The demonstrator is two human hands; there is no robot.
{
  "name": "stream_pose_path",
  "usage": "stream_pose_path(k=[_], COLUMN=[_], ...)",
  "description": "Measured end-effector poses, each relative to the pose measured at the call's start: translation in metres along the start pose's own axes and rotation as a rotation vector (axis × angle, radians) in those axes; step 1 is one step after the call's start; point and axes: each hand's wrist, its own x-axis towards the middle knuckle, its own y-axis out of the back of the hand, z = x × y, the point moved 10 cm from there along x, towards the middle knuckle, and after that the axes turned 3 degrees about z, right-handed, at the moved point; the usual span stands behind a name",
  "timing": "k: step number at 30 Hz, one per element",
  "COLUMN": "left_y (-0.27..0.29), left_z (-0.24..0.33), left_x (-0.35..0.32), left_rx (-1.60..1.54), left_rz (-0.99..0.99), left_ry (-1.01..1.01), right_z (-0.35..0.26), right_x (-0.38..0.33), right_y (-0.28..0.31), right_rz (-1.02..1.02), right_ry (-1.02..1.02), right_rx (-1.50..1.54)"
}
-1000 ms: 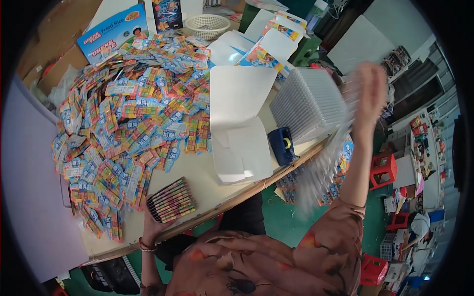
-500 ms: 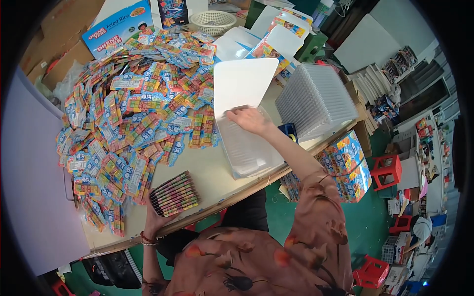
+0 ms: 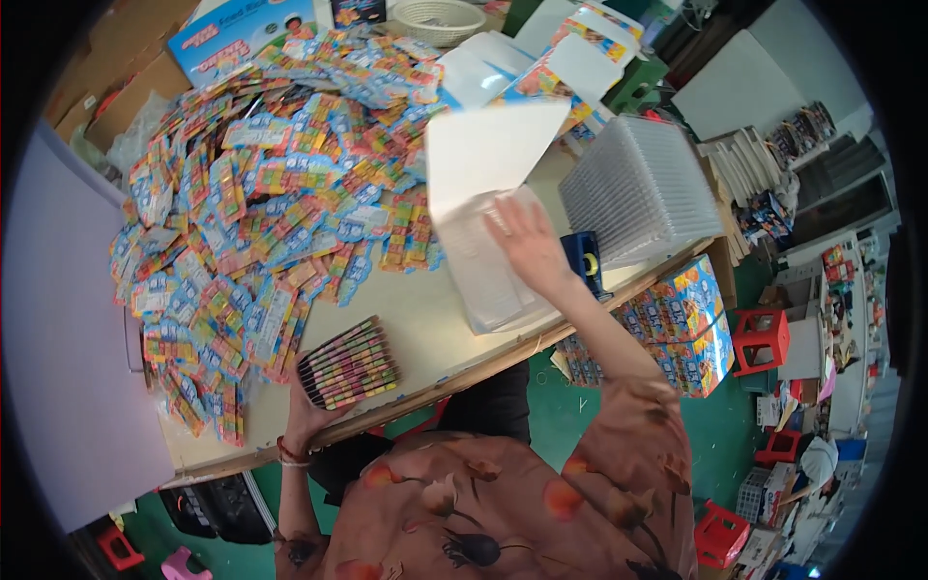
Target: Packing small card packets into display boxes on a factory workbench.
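Observation:
My left hand grips a bundle of slim, pink-and-green patterned strips with dark ends at the table's near edge. Their exact kind is not clear. My right hand, fingers spread, lies over an open box with a raised white flap. A clear plastic tray shows in the box, partly under that hand. Whether the palm touches the tray is hard to tell. Left of the box spreads a large heap of colourful flat packets.
Stacked clear plastic trays stand right of the box, beside a dark blue tape dispenser. Behind are a white basket, printed cartons and a blue box. Strapped cartons and red stools stand on the floor.
My right hand has moved from the flap's lower edge onto the tray area, its fingers now spread. My left hand still holds the strips. The whole view has shifted slightly.

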Motion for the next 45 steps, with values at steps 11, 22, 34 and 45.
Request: stream_pose_path(k=[11,22,34,45], left_y=[-0.003,0.0,-0.075,-0.224], left_z=[0.012,0.002,0.165,0.193], left_x=[0.009,0.002,0.041,0.151], left_rx=[0.106,0.123,0.085,0.332], left_rz=[0.005,0.0,0.053,-0.25], left_ry=[-0.084,-0.071,-0.282,-0.381], right_z=[-0.167,-0.208,-0.051,0.061], right_x=[0.023,0.009,0.0,-0.12], right_y=[0.029,-0.003,0.077,0.013], right_rz=[-0.374,-0.47,-0.429,-0.523], right_ry=[-0.081,0.013,-0.07,-0.628], right_rx=[1.266,1.316,1.111,0.876])
